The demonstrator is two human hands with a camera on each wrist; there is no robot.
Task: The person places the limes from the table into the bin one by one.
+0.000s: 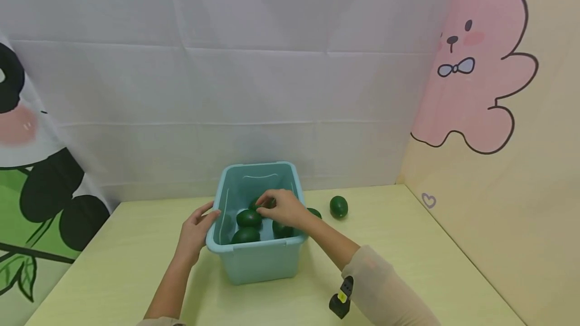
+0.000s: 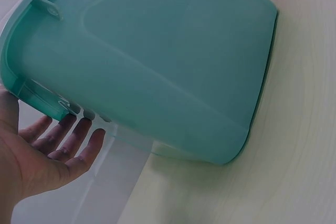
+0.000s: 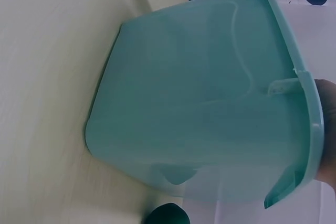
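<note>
A light-blue plastic bin (image 1: pixel 260 263) stands on the table with several dark green avocados inside, among them one avocado (image 1: pixel 248 218) near the middle. My left hand (image 1: pixel 194 230) holds the bin's left rim, thumb over the top; in the left wrist view the fingers (image 2: pixel 79 153) lie under the rim outside. My right hand (image 1: pixel 283 209) reaches over the right rim with bent fingers, its thumb and index at an avocado (image 1: pixel 254 204) towards the back. Whether they grip it cannot be made out. In the right wrist view, the bin wall (image 3: pixel 199 93) hides most of that hand.
Right of the bin, an avocado (image 1: pixel 339 207) lies on the pale yellow table (image 1: pixel 399 255). Another avocado (image 1: pixel 314 212) shows partly behind the right forearm. A white sheet (image 1: pixel 254 74) hangs behind, and a wall with a pink bear (image 1: pixel 480 99) borders the right side.
</note>
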